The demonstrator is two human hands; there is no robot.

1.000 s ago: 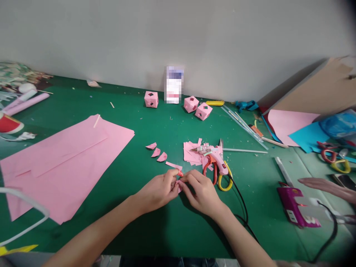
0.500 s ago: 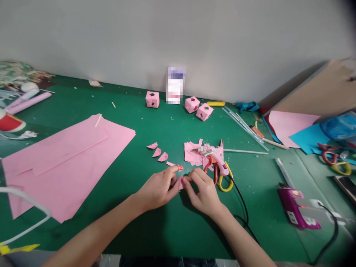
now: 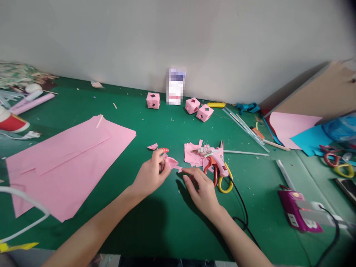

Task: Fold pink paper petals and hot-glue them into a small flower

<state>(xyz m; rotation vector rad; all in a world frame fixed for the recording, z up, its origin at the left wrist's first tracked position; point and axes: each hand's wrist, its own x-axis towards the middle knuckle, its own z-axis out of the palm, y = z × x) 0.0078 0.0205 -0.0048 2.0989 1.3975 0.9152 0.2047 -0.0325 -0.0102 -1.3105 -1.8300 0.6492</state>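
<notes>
Between the thumb and fingers of my left hand (image 3: 150, 174) is a curved pink paper piece (image 3: 171, 162). My right hand (image 3: 203, 191) is just right of it, its index fingertip at the end of a small pink paper strip (image 3: 178, 168); thumb and index are slightly apart. A cut pink paper piece (image 3: 152, 147) lies beyond my left hand, which covers others near it. Close to my right hand are a pile of pink paper strips (image 3: 191, 156), a pink glue gun (image 3: 218, 159) and scissors with red and yellow handles (image 3: 226, 185).
Large pink paper sheets (image 3: 75, 167) spread on the left. Several pink paper cubes, one of them a left cube (image 3: 153, 101), stand near the wall around a blurred upright card (image 3: 175, 87). A purple power adapter (image 3: 297, 211) and black cord (image 3: 244, 211) lie to the right.
My hands have moved apart. The left has gone up and left with the pink paper piece, over the cut pieces; the right has let go of it and moved slightly.
</notes>
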